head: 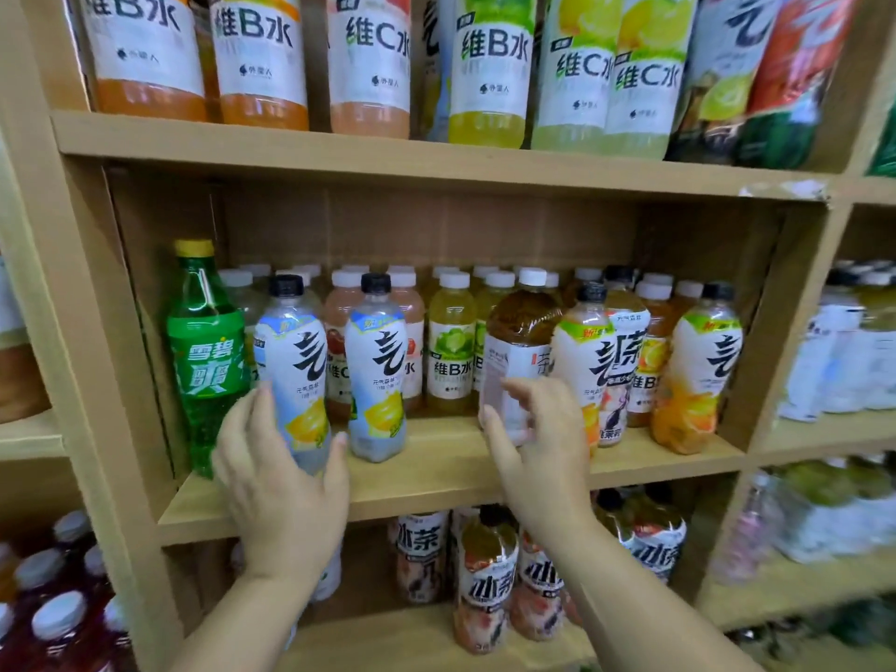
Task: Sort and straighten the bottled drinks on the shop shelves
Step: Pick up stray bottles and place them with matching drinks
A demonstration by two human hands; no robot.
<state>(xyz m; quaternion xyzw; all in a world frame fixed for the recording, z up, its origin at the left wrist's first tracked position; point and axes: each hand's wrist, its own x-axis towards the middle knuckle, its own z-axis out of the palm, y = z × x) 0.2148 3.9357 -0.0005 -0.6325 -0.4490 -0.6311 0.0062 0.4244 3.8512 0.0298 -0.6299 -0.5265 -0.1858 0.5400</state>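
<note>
The left hand (281, 477) is wrapped round the lower body of a black-capped pale-blue bottle (293, 361) at the front of the middle shelf (436, 482). Well apart from it, the right hand (538, 458) is curled round the lower part of a white-capped brown tea bottle (519, 332). A green soda bottle (208, 351) and a second pale-blue bottle (376, 371) are stood upright on either side of the left-held one. Behind, white-capped bottles (451, 341) are packed in rows.

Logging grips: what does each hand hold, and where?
Left hand grips the left pale blue bottle low on its body; right hand holds the brown tea bottle at its label.
</note>
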